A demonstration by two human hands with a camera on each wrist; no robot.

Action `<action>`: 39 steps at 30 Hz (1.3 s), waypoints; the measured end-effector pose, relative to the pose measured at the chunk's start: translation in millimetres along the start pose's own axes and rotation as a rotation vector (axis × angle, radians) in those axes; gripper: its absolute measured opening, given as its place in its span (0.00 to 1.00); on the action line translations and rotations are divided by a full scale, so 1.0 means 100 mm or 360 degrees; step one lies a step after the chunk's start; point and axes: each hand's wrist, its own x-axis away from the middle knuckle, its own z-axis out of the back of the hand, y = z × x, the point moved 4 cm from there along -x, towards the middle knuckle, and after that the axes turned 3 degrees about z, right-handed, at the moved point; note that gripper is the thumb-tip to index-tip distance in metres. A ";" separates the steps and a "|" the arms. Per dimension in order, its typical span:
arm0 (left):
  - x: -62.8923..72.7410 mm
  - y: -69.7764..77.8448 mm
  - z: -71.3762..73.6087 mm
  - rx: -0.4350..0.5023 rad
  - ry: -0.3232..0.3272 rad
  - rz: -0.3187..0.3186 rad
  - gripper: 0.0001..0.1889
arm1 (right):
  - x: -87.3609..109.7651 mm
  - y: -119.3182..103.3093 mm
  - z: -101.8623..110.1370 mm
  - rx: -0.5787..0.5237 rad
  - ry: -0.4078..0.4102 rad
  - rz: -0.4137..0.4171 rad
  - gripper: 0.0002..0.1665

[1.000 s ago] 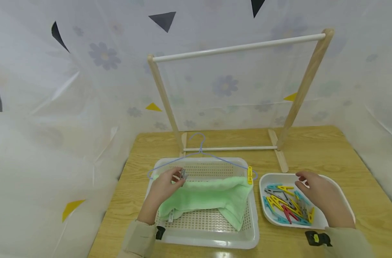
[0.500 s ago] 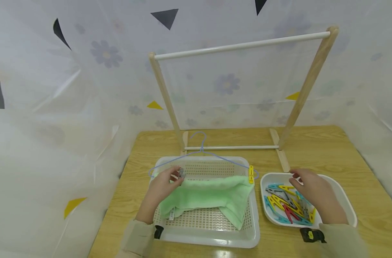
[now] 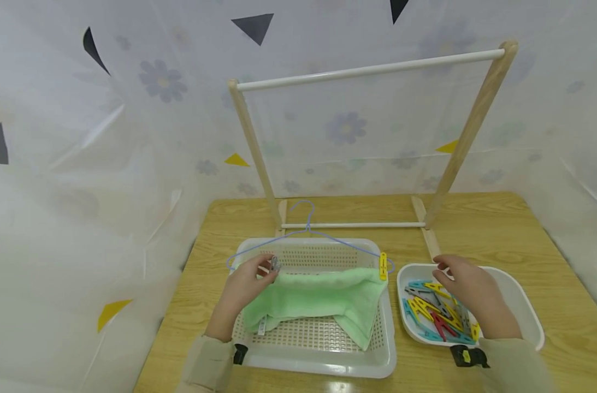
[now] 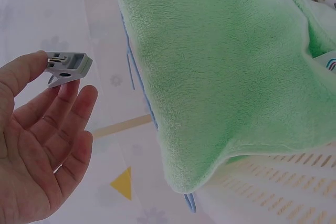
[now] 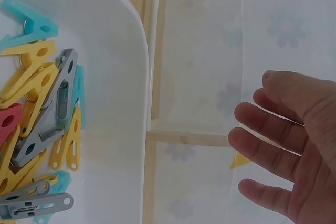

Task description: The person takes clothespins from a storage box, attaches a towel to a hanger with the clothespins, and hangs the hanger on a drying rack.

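Note:
Between thumb and fingers my left hand (image 3: 249, 281) pinches a grey clothespin (image 4: 68, 66), just above the left end of a green towel (image 3: 323, 297). The towel lies over a blue hanger (image 3: 278, 238), whose hook points toward the rack. At the towel's right corner a yellow clothespin (image 3: 383, 266) clips it to the hanger. Over the white tray (image 3: 516, 295) my right hand (image 3: 467, 284) hovers with relaxed fingers and holds nothing. Below it lie several loose clothespins (image 5: 39, 98) in yellow, teal, grey and red.
A white perforated basket (image 3: 327, 368) sits under the towel. Behind it stands a drying rack with wooden posts (image 3: 467, 125) and a white top bar (image 3: 367, 71). The wooden table (image 3: 549, 256) extends to both sides. Flower-patterned sheeting (image 3: 347, 128) hangs around it.
My right hand has moved left over the tray. My left hand stays beside the towel's left end, the grey clothespin still pinched. The head view has shifted slightly.

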 end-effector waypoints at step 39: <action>0.04 -0.04 0.07 -0.0028 0.0035 0.0058 0.22 | -0.22 -0.38 -0.07 -0.0111 0.0117 0.0219 0.15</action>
